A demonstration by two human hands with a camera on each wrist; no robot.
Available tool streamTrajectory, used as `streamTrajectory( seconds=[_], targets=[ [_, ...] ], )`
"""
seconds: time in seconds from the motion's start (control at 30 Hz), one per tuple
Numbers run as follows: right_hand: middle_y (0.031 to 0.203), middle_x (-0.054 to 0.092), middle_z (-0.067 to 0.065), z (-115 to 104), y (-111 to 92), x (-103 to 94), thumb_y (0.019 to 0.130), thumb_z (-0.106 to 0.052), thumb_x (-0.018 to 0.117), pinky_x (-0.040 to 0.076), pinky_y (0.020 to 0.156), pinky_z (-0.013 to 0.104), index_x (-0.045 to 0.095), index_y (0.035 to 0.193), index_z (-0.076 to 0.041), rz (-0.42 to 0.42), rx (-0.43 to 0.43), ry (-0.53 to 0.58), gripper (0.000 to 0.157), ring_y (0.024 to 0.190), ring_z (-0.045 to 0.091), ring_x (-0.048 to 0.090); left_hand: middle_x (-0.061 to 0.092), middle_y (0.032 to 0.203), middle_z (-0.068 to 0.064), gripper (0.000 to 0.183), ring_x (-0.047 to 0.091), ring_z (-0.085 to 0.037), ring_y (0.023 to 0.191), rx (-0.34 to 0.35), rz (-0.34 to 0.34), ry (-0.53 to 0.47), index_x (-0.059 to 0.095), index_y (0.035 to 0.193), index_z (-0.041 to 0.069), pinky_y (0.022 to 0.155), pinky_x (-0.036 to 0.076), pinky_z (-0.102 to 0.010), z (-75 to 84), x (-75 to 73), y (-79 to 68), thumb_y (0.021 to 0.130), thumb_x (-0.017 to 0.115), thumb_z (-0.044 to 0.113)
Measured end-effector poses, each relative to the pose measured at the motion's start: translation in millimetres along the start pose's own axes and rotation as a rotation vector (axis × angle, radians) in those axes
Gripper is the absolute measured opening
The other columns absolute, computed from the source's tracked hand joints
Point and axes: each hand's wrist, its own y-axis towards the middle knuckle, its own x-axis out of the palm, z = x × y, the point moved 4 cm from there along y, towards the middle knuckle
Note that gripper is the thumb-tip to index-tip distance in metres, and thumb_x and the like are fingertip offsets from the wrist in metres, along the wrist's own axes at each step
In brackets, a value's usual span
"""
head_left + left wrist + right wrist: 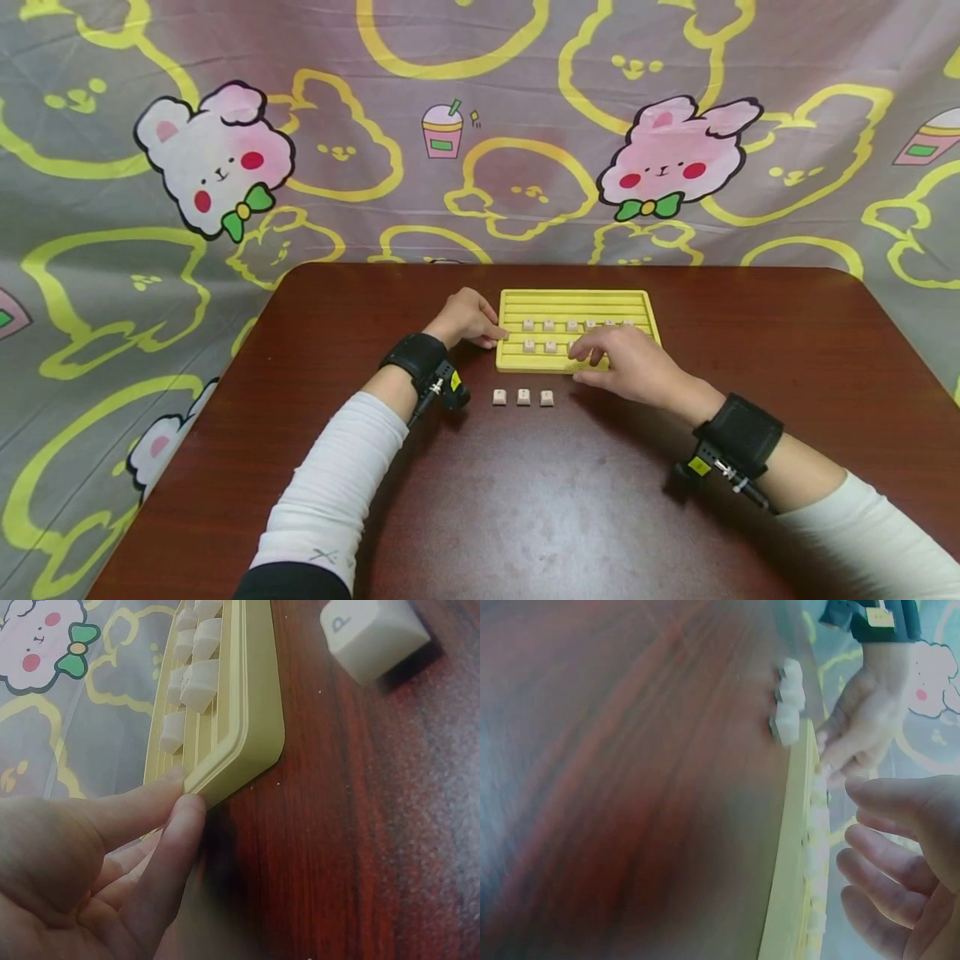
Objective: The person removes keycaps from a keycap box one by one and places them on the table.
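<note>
A yellow ridged tray (525,367) lies on the table, holding white keycaps (549,326) in two rows. My left hand (467,318) pinches the tray's left edge between thumb and fingers, seen closely in the left wrist view. Over the tray's right front part hovers my right hand (633,362), fingers spread and slightly bent, hiding some of the lower row. In the right wrist view no object shows between its fingers (889,855). Three loose keycaps (523,397) stand in a line just in front of the tray; the nearest one (375,641) bears a letter P.
The dark reddish-brown table (525,508) extends around the tray, with rounded far corners. Behind it hangs a grey cloth (525,108) printed with yellow outlines and rabbit faces. Each wrist wears a black strap (738,433) with a small camera.
</note>
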Motion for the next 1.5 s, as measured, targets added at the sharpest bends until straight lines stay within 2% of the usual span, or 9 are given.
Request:
streamTrajectory(
  seconds=[0.47, 0.8, 1.03, 1.27, 1.5],
  targets=[
    [0.099, 0.072, 0.002, 17, 18, -9.1, 0.078, -0.023, 0.08, 0.056, 0.073, 0.033, 0.073, 0.105, -0.011, -0.022, 0.071, -0.083, 0.03, 0.084, 0.015, 0.063, 0.068, 0.075, -0.013, 0.029, 0.068, -0.018, 0.058, 0.005, -0.005, -0.012, 0.066, 0.099, -0.006, 0.068, 0.062, -0.034, -1.2, -0.7, -1.4, 0.076, 0.079, 0.007],
    [0.101, 0.072, 0.003, 21, 27, 0.3, 0.081, -0.022, 0.076, 0.056, 0.076, 0.036, 0.073, 0.106, -0.01, -0.032, 0.04, -0.11, 0.028, 0.088, 0.018, 0.065, 0.07, 0.072, -0.012, 0.028, 0.067, -0.015, 0.056, 0.016, 0.001, -0.002, 0.067, 0.097, -0.006, 0.064, 0.062, -0.031, -0.8, -0.9, -0.2, 0.076, 0.08, 0.007],
    [0.102, 0.072, 0.004, 23, 29, 5.3, 0.08, -0.022, 0.078, 0.056, 0.077, 0.038, 0.072, 0.107, -0.01, -0.046, 0.043, -0.109, 0.03, 0.089, 0.019, 0.065, 0.071, 0.076, -0.014, 0.028, 0.068, -0.016, 0.057, 0.017, 0.003, 0.007, 0.067, 0.098, -0.005, 0.065, 0.062, -0.032, 0.1, -1.1, -0.7, 0.076, 0.079, 0.007],
    [0.096, 0.072, 0.001, 27, 31, 10.9, 0.079, -0.021, 0.078, 0.056, 0.073, 0.037, 0.073, 0.102, -0.012, -0.044, 0.032, -0.116, 0.025, 0.085, 0.016, 0.065, 0.07, 0.078, -0.015, 0.028, 0.068, -0.017, 0.056, 0.016, 0.001, 0.001, 0.066, 0.098, -0.006, 0.066, 0.062, -0.033, 0.4, -1.2, -2.1, 0.076, 0.079, 0.007],
    [0.084, 0.069, -0.005, 28, 32, 13.9, 0.082, -0.023, 0.075, 0.053, 0.067, 0.033, 0.071, 0.09, -0.018, -0.052, 0.029, -0.136, 0.01, 0.078, 0.012, 0.062, 0.069, 0.078, -0.015, 0.028, 0.067, -0.016, 0.055, 0.006, -0.004, -0.021, 0.066, 0.098, -0.006, 0.066, 0.062, -0.033, -0.3, -0.9, -1.1, 0.076, 0.079, 0.006]
  ],
)
